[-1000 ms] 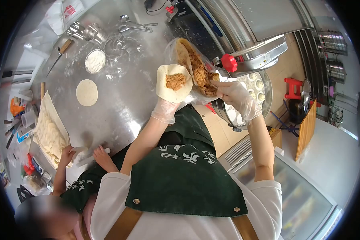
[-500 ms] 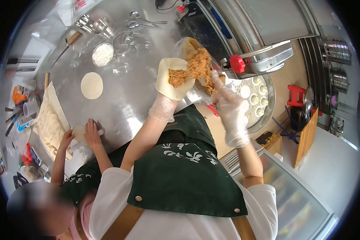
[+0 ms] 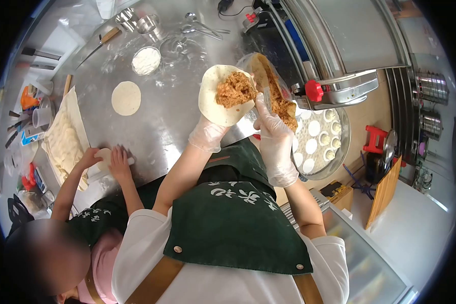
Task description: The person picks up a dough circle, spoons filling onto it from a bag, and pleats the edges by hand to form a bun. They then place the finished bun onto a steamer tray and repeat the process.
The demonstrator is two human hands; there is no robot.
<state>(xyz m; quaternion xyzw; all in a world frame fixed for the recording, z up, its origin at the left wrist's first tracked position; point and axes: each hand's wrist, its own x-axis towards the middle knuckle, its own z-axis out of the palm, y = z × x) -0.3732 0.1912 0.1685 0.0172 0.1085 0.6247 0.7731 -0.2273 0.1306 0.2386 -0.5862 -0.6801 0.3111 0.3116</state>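
On my gloved left hand (image 3: 209, 133) rests a round dough wrapper (image 3: 211, 104), held from below. A mound of brown, shredded-looking filling (image 3: 234, 90) covers its upper right part. My gloved right hand (image 3: 276, 134) has its fingers closed at the right edge of that mound; any tool in them is hidden. Just beyond the right hand lies a clear plastic-lined container of the same filling (image 3: 274, 83). Another flat dough round (image 3: 126, 98) lies on the steel table (image 3: 162, 111), below a bowl of white flour (image 3: 146, 61).
At left, a co-worker's hands (image 3: 117, 164) handle a dough piece beside a dough-covered cloth (image 3: 66, 144). A knife (image 3: 104, 41), metal cups (image 3: 148, 24) and spoons (image 3: 202, 30) lie at the back. A round tray (image 3: 316, 164) with several dough pieces and a red-knobbed machine (image 3: 314, 91) stand right.
My right hand has moved left, bringing a clump of filling from the container onto the wrapper. The mound there is now larger. My left hand still supports the wrapper.
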